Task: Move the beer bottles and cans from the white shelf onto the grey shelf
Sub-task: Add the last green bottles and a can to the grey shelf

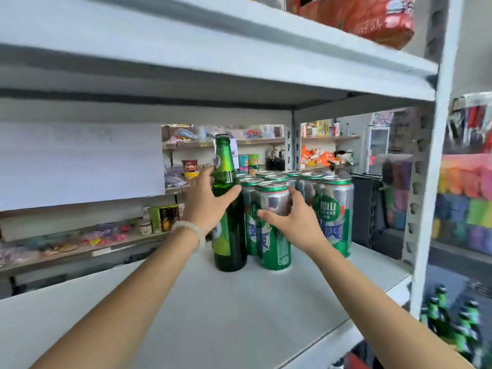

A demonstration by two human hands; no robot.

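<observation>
A tall green beer bottle (228,209) stands upright on the grey shelf (239,302). My left hand (206,201) is wrapped around its shoulder. Just right of it stands a green and silver beer can (274,243), and my right hand (295,219) grips its upper part. Behind these, several more matching cans (334,209) stand in a cluster on the same shelf. More green bottles (452,323) show low at the right, beyond the shelf post, blurred.
The shelf board above (213,62) hangs close over the bottle top and carries red snack bags (372,17). A perforated upright post (431,182) bounds the shelf on the right. Other store shelves with small goods (106,235) show behind.
</observation>
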